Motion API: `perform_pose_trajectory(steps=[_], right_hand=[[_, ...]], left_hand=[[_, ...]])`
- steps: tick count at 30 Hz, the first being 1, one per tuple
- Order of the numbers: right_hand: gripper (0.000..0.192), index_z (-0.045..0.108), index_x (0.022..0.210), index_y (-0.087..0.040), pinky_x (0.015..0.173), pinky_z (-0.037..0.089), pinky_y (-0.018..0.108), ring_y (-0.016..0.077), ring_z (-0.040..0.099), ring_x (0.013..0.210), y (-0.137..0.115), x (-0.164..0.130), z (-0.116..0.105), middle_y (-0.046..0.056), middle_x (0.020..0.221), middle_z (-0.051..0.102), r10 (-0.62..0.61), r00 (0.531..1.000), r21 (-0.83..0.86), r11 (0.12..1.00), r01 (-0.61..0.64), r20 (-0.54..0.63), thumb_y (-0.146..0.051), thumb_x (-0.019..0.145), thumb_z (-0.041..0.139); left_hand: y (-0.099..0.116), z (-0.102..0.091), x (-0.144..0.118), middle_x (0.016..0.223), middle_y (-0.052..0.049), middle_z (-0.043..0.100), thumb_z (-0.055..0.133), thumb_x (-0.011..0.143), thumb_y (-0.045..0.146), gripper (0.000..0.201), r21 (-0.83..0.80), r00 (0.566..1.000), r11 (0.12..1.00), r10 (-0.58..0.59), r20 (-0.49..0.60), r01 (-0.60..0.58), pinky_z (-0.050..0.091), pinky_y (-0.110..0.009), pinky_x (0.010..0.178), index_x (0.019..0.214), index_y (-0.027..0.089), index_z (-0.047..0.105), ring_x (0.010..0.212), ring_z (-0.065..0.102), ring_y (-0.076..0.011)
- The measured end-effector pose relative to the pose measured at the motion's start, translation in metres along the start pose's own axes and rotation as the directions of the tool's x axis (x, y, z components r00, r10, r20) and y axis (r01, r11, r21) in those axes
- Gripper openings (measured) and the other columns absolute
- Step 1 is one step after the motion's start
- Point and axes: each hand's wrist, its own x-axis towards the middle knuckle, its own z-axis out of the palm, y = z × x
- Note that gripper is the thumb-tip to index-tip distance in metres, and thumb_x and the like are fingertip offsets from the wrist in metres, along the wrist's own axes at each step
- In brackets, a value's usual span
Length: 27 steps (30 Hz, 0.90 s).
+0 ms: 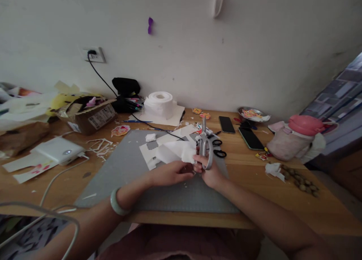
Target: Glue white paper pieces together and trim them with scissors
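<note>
Over the grey mat (118,177), right hand (210,173) gripping scissors (204,143), left hand (169,173) pinching white paper (177,152).

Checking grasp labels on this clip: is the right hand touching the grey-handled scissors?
Touching. The head view shows the right hand with fingers through the handle loop of the grey-handled scissors, blades pointing up beside the white paper.

Pale green bangle (118,202), bare forearms
</note>
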Motion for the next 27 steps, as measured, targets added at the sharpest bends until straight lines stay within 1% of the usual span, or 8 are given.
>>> perform_pose_trajectory(steps=[3,5,7,9,14,18,22,27], right_hand=[[0.036,0.047,0.081,-0.023,0.04,0.021,0.02,0.0033,0.029,0.042,-0.006,0.0,0.002,-0.009,0.06,0.045,-0.088,0.993,0.021,0.996,0.089,-0.073,-0.021,0.053,0.069],[0.036,0.046,0.081,-0.024,0.04,0.022,0.021,0.0048,0.03,0.043,-0.005,0.001,0.002,-0.009,0.06,0.044,-0.132,0.985,0.018,0.991,0.134,-0.114,-0.021,0.054,0.07],[0.035,0.046,0.08,-0.025,0.04,0.024,0.022,0.0061,0.031,0.043,-0.002,0.001,0.003,-0.009,0.058,0.043,-0.137,0.981,0.023,0.99,0.142,-0.135,-0.021,0.055,0.07],[0.033,0.047,0.078,-0.024,0.041,0.025,0.022,0.0061,0.032,0.044,0.0,0.0,0.004,-0.009,0.056,0.041,-0.096,0.986,0.061,0.993,0.105,-0.135,-0.021,0.055,0.07],[0.032,0.044,0.07,-0.02,0.042,0.024,0.018,0.0025,0.032,0.044,-0.003,-0.008,0.01,-0.009,0.056,0.043,0.061,0.994,0.203,0.978,-0.043,-0.087,-0.015,0.054,0.071],[0.031,0.043,0.067,-0.019,0.041,0.024,0.017,0.0015,0.032,0.043,-0.006,-0.012,0.012,-0.01,0.053,0.04,0.162,0.984,0.285,0.949,-0.135,-0.072,-0.011,0.054,0.07],[0.032,0.044,0.067,-0.019,0.04,0.023,0.016,0.0008,0.032,0.042,-0.011,-0.01,0.013,-0.011,0.054,0.042,0.209,0.971,0.337,0.928,-0.158,-0.118,-0.008,0.052,0.07],[0.032,0.044,0.067,-0.019,0.039,0.023,0.016,0.0006,0.032,0.041,-0.017,-0.004,0.01,-0.011,0.054,0.042,0.151,0.979,0.314,0.944,-0.102,-0.137,-0.009,0.052,0.069]], left_hand=[[-0.008,-0.001,0.002,0.084,-0.002,0.063,0.062,0.077,0.037,0.051,-0.118,0.974,0.993,-0.043,-0.221,0.017,0.043,-0.025,0.066,0.123,0.02,0.048,0.072,0.055,-0.0147],[-0.012,0.001,0.005,0.105,-0.008,0.062,0.067,0.073,0.033,0.07,-0.261,0.952,0.965,-0.052,-0.3,-0.03,0.044,-0.027,0.073,0.134,0.022,0.034,0.085,0.058,-0.017],[-0.012,0.003,0.008,0.122,-0.012,0.056,0.07,0.07,0.028,0.081,-0.412,0.95,0.907,-0.05,-0.31,-0.087,0.045,-0.03,0.08,0.137,0.025,0.026,0.097,0.058,-0.0197],[-0.009,0.006,0.011,0.12,-0.011,0.059,0.07,0.07,0.025,0.085,-0.571,0.962,0.814,-0.061,-0.266,-0.107,0.044,-0.034,0.084,0.138,0.027,0.02,0.096,0.06,-0.0198],[-0.003,0.007,0.015,0.099,-0.007,0.067,0.071,0.064,0.015,0.052,-0.858,0.963,0.505,-0.171,-0.208,-0.095,0.041,-0.032,0.089,0.112,0.019,0.053,0.092,0.061,-0.0182],[0.001,0.003,0.014,0.087,-0.005,0.067,0.069,0.061,0.011,0.023,-0.919,0.923,0.373,-0.297,-0.246,-0.125,0.045,-0.027,0.079,0.083,0.015,0.064,0.082,0.059,-0.0153],[0.003,0.004,0.012,0.083,-0.005,0.069,0.063,0.071,0.018,0.013,-0.928,0.907,0.367,-0.364,-0.214,-0.072,0.045,-0.027,0.072,0.083,0.015,0.067,0.074,0.059,-0.0145],[0.004,0.007,0.009,0.101,-0.007,0.07,0.065,0.069,0.018,0.027,-0.846,0.949,0.531,-0.235,-0.208,-0.054,0.043,-0.034,0.085,0.095,0.017,0.069,0.099,0.059,-0.0239]])
